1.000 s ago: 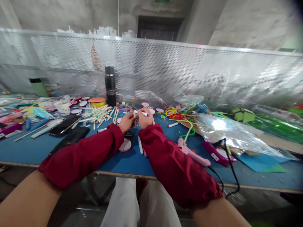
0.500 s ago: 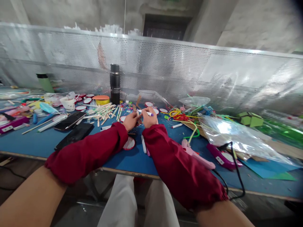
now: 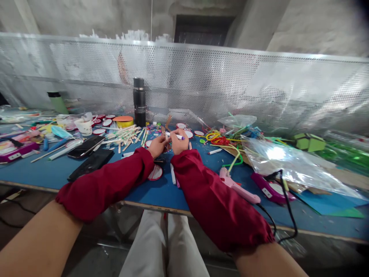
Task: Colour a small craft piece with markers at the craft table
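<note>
Both my forearms in dark red sleeve covers reach over the blue table (image 3: 43,175). My right hand (image 3: 179,143) grips a white marker with a purple end (image 3: 176,136), held level and pointing left. My left hand (image 3: 157,145) is closed right beside it, its fingers pinched on a small brownish piece at the marker's tip that I cannot make out. Under my wrists lie a round red-rimmed white disc (image 3: 155,172) and a white pen (image 3: 172,175).
A black flask (image 3: 139,102) stands at the mesh screen. Wooden sticks (image 3: 123,136), red-rimmed discs, an orange tape roll (image 3: 124,121) and two dark phones (image 3: 88,154) lie left. Right are a pink glue gun (image 3: 238,186), a purple tool with black cable (image 3: 271,190), pipe cleaners and a clear bag (image 3: 285,161).
My hands stay together on the marker with only slight finger shifts. The view has swung a little, so the table sits slightly differently in the picture.
</note>
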`<action>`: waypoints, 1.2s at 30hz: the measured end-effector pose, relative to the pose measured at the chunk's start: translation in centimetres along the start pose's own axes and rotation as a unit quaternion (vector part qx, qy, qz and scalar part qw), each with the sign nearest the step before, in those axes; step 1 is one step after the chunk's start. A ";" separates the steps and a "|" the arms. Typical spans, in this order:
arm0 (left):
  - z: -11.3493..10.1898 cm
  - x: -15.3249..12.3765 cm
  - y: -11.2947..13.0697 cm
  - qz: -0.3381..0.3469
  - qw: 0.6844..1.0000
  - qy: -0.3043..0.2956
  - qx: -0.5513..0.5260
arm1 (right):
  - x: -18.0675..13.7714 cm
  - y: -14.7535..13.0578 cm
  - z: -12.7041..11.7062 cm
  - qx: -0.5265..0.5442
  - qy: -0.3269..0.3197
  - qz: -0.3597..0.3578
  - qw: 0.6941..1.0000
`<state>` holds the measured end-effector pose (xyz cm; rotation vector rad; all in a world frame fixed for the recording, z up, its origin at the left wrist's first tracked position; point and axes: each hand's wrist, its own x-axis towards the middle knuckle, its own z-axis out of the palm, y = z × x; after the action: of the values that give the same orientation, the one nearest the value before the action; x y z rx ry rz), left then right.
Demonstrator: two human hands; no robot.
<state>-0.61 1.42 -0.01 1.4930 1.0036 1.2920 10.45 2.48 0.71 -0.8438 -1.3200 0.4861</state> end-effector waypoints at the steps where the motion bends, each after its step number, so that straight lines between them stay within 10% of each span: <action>1: 0.0 0.0 -0.1 0.002 1.000 0.003 -0.001 | 0.0 0.0 -0.1 -0.001 0.003 -0.005 1.000; 36: -0.2 0.0 -0.5 -0.026 1.000 -0.012 0.007 | 0.0 0.3 0.0 -0.011 0.016 0.003 1.000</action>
<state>-0.81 1.61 -0.50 1.4811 1.0319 1.2307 10.46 2.73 0.47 -0.8713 -1.2959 0.4613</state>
